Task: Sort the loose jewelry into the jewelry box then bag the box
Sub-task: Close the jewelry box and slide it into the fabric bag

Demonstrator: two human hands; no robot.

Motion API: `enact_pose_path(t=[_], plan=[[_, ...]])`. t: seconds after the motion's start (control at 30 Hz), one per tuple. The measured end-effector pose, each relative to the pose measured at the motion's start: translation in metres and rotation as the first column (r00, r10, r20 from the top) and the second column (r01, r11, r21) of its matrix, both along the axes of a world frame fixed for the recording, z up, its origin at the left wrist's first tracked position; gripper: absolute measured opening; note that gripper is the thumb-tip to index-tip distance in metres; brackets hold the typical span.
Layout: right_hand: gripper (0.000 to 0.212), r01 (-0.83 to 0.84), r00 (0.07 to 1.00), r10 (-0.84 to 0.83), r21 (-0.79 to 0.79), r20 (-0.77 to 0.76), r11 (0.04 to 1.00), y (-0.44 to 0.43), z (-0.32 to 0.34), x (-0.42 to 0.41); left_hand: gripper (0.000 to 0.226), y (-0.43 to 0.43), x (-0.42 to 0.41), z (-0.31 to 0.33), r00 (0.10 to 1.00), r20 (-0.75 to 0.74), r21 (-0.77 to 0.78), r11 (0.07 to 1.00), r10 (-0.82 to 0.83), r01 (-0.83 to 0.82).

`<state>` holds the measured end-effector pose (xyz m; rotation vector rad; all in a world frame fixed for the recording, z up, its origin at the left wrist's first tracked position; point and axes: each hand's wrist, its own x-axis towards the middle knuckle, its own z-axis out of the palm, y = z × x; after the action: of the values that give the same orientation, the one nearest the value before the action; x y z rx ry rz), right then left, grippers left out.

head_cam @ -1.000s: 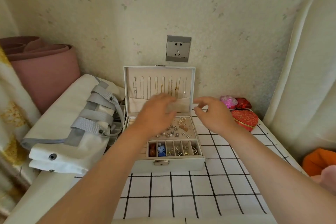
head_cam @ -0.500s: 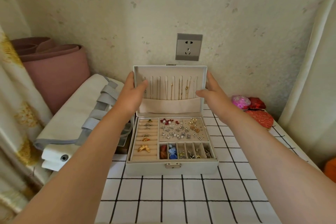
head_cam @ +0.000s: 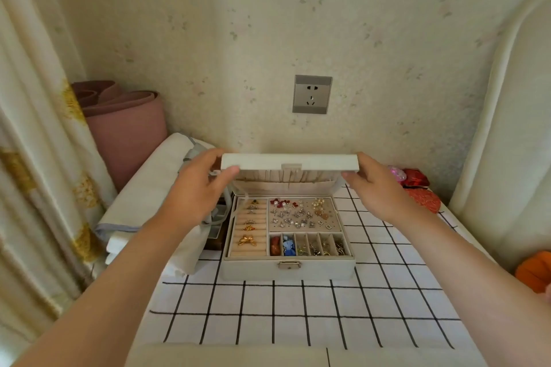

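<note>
A pale grey jewelry box [head_cam: 287, 270] stands on the checked tabletop against the wall. Its tray holds rings in the left slots, earrings on the pad and small pieces in the front compartments. The lid [head_cam: 289, 161] is tipped forward, about half closed, its front edge facing me. My left hand [head_cam: 199, 188] grips the lid's left corner, thumb under the edge. My right hand [head_cam: 375, 188] holds the right corner the same way. A folded white bag with grey straps [head_cam: 149, 188] lies just left of the box.
A rolled pink mat [head_cam: 125, 122] leans in the left corner beside a curtain [head_cam: 35, 158]. Red and pink pouches [head_cam: 417, 191] sit right of the box. A padded headboard [head_cam: 507, 143] bounds the right side. A wall socket [head_cam: 312, 94] is above the box.
Both hands moved from above the tray to the upright lid's sides, then swung the lid forward and down to about halfway.
</note>
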<state>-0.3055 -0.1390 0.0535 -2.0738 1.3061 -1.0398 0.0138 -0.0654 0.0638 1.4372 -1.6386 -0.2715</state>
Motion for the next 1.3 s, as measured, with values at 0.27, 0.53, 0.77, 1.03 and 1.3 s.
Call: enact_pose_path(t=[0.27,0.53,0.77,1.03,1.3], plan=[[0.062,-0.156,0.897,0.132,-0.023,-0.422,0.987,0.049,-0.018,-0.022,0.042,0.052,0.014,-0.033,0.912,0.402,0.054,0.997,-0.078,0.061],[0.072,-0.213,0.74,0.157,-0.007,-0.654,0.977,0.067,-0.031,-0.027,0.042,0.062,0.013,-0.061,0.857,0.5,0.068,0.992,-0.126,0.106],[0.072,-0.31,0.67,0.138,-0.106,-0.729,0.945,0.086,-0.036,0.014,0.065,0.064,-0.04,-0.069,0.739,0.65,0.028,0.978,-0.176,0.208],[0.087,-0.284,0.598,0.076,-0.123,-0.798,0.951,0.094,-0.061,0.049,0.077,0.059,-0.065,-0.096,0.624,0.768,0.083,0.988,-0.145,0.127],[0.077,-0.228,0.661,0.046,-0.142,-0.749,0.963,0.095,-0.062,0.047,0.071,0.062,-0.062,-0.092,0.675,0.731,0.039,0.994,-0.099,0.104]])
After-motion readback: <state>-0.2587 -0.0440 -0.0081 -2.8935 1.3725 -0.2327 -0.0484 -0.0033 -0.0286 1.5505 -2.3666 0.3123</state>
